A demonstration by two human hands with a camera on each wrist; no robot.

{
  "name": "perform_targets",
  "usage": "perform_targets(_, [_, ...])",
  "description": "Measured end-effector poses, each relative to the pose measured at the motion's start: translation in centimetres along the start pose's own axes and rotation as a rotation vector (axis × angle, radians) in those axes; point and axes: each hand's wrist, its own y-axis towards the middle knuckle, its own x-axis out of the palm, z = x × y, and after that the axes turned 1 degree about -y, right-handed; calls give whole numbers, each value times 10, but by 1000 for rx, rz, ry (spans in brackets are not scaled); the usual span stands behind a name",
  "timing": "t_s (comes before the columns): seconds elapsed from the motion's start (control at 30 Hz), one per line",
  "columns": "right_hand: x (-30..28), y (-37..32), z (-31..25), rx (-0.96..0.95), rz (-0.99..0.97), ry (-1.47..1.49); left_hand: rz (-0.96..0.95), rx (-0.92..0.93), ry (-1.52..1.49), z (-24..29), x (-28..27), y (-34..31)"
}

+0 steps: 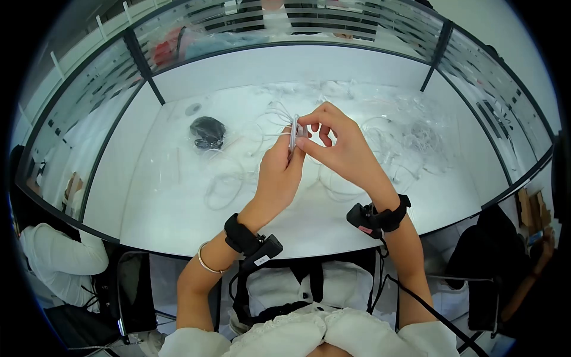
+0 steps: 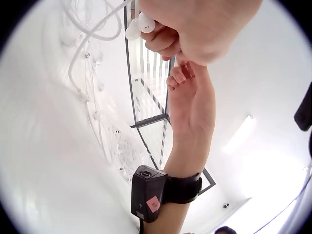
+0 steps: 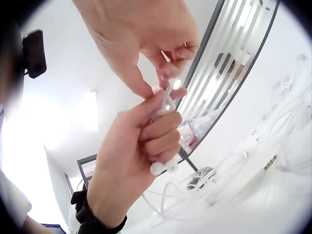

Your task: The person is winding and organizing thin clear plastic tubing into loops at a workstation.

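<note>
In the head view, a folded bundle of white earphone cable [image 1: 294, 132] stands upright over the middle of the table. My left hand [image 1: 278, 172] grips it from below with curled fingers. The thumb and forefinger of my right hand [image 1: 339, 144] pinch the bundle near its top, the other fingers bent away from it. White earbuds [image 2: 146, 22] poke out beneath the left fist in the left wrist view. Loops of thin cable [image 1: 276, 113] trail off the bundle on its left side. Seen from the right wrist, a cable strand [image 3: 167, 92] runs between both hands' fingertips.
A black item in clear plastic [image 1: 208, 132] lies at the left on the white table [image 1: 178, 214]. Coiled white cables [image 1: 226, 189] are spread beside it, and a tangled cable pile with plastic bags [image 1: 425, 140] occupies the right. Partition walls [image 1: 285, 66] enclose the back and sides.
</note>
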Motion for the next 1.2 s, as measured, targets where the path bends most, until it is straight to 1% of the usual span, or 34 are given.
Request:
perform_targets(0.1, [-3,-1,15,22,-19,-49,-47,0,121,-13,1,2])
perform_targets(0.2, [-4,-2,17,50,-5,-120,-106,-40,219,-8,-1,3])
perform_targets(0.3, [2,-3,14,27,76,-170,-124,19,248,-8,-4,5])
perform_targets(0.4, [5,-4,24,-141,102,-390,-187,-2,328,-10,-7,7])
perform_targets(0.43, [5,-4,22,-206,127,-407,-187,-20,264,-10,-8,7])
perform_targets(0.5, [6,-3,17,-206,159,-400,-186,-51,135,-8,-9,8])
perform_targets(0.6, [8,-4,9,-170,228,-329,-254,-207,-99,9,-14,12])
perform_targets(0.63, [9,-4,8,-151,254,-295,-270,-225,-134,12,-18,13])
perform_targets(0.73, [6,-3,8,-25,174,-195,-259,-267,-171,19,-20,13])
perform_targets(0.83, [3,-3,14,-68,130,-88,-233,-226,-195,19,-17,10])
perform_targets(0.93, [-12,-5,4,136,-66,108,-270,-143,-162,13,-15,8])
perform_targets(1.03, [-19,-6,7,122,-160,139,-383,-222,-260,17,-28,12])
perform_targets(1.13, [-15,-5,8,56,-149,182,-320,-150,-271,9,-27,13])
perform_targets(1.17, [-14,-5,7,50,-145,199,-266,-195,-287,8,-26,13])
perform_targets(1.2, [-15,-5,6,29,-146,206,-257,-190,-339,7,-25,13])
